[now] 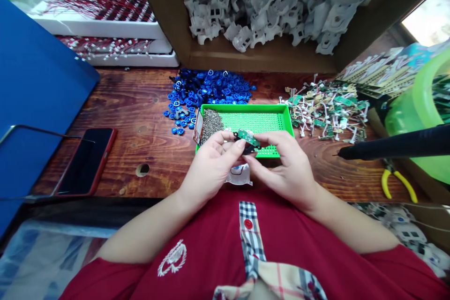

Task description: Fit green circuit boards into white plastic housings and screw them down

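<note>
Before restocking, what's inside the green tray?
The green tray holds small metal pieces at its left end, perforated floor beside them. The left hand and right hand hide some near parts.

Single head-worn view, looking forward and down over the surface (pixel 140 126)

The one camera looks from the wearer's head, with the red shirt (pixel 197 243) close along the bottom edge and both forearms reaching away from it. The green tray (pixel 290 126) sits mid-frame at arm's reach; the open cardboard box (pixel 260 63) stands beyond, cut by the top edge. No second view shares this scene.
</note>
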`<state>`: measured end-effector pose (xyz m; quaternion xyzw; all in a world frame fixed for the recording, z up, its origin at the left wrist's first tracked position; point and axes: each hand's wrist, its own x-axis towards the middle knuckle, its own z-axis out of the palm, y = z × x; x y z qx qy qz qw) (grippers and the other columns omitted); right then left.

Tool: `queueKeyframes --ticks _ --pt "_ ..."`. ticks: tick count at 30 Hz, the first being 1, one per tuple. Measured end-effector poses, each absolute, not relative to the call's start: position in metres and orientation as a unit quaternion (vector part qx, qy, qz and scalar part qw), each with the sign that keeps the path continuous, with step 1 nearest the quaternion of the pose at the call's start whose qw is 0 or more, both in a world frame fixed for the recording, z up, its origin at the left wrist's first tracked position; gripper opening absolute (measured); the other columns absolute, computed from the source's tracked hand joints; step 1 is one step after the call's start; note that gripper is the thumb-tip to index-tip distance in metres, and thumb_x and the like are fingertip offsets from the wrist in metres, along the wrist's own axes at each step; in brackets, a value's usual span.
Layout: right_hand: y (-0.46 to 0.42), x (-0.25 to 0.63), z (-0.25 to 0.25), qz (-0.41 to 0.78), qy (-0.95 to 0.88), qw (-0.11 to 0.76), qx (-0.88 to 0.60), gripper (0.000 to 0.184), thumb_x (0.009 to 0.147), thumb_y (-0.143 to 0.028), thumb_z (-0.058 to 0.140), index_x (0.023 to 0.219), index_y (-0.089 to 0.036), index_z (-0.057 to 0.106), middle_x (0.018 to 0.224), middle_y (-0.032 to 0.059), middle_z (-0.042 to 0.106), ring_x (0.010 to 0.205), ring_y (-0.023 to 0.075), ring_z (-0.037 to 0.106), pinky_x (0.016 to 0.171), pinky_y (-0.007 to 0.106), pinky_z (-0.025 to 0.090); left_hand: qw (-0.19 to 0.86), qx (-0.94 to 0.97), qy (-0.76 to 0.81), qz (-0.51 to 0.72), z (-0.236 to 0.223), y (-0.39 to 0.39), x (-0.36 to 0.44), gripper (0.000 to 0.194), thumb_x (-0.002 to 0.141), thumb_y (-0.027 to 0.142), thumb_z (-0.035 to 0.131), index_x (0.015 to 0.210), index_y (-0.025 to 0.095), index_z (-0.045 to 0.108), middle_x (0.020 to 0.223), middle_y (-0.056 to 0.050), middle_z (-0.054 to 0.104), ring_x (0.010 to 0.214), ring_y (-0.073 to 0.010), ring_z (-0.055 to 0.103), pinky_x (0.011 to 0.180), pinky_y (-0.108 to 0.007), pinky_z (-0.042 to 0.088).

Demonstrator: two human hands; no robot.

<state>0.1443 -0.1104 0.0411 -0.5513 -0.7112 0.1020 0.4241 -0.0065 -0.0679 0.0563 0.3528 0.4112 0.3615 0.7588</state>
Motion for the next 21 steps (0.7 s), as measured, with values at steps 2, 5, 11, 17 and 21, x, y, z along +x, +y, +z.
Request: queueKeyframes --ticks 2,5,11,17,21 --pt "-0.108 0.141 0.046 0.087 -0.725 0.400 -0.553 0.037 0.078 -0.035 0.064 0.110 -0.020 0.052 0.101 0.0068 0.061 0.094 0.0177 0.057 0.082 0.033 0.051 0.752 0.358 0.409 0.373 0.057 -0.068 -0.007 0.022 0.075 0.025 0.068 0.089 0.018 0.051 0.077 0.002 0.069 0.065 -0.0107 0.067 0.066 -0.022 0.053" --pt "-0.105 0.138 0.050 0.054 -0.730 0.393 -0.557 0.032 0.079 -0.031 0.062 0.107 -0.018 0.053 0.099 0.0070 0.061 0.094 0.0169 0.056 0.083 0.031 0.050 0.746 0.362 0.408 0.382 0.057 -0.068 -0.006 0.021 0.077 0.025 0.067 0.089 0.019 0.051 0.078 0.002 0.069 0.067 -0.0098 0.066 0.065 -0.020 0.052" --pt "-0.089 0.156 0.038 0.097 -0.694 0.438 -0.563 0.036 0.077 -0.030 0.065 0.109 -0.020 0.053 0.102 0.0049 0.058 0.093 0.0158 0.056 0.084 0.032 0.051 0.706 0.519 0.411 0.251 0.075 -0.061 -0.046 0.015 0.082 0.035 0.059 0.083 0.020 0.058 0.079 -0.002 0.071 0.072 -0.0138 0.067 0.068 -0.024 0.052" --pt "-0.075 0.168 0.020 0.077 -0.711 0.400 -0.574 0.037 0.077 -0.030 0.065 0.110 -0.018 0.054 0.104 0.0072 0.056 0.099 0.0178 0.053 0.083 0.033 0.051 0.619 0.651 0.438 0.019 0.055 -0.064 -0.094 0.024 0.081 0.042 0.057 0.085 0.019 0.065 0.080 -0.003 0.069 0.072 -0.0151 0.064 0.066 -0.023 0.048" --pt "-0.079 0.165 0.017 0.075 -0.739 0.372 -0.557 0.037 0.077 -0.029 0.065 0.111 -0.019 0.054 0.104 0.0081 0.054 0.100 0.0184 0.053 0.085 0.035 0.052 0.776 0.492 0.388 0.072 0.020 -0.071 -0.075 0.046 0.080 0.038 0.061 0.120 0.018 0.051 0.118 -0.010 0.064 0.111 -0.0200 0.058 0.094 -0.034 0.043"
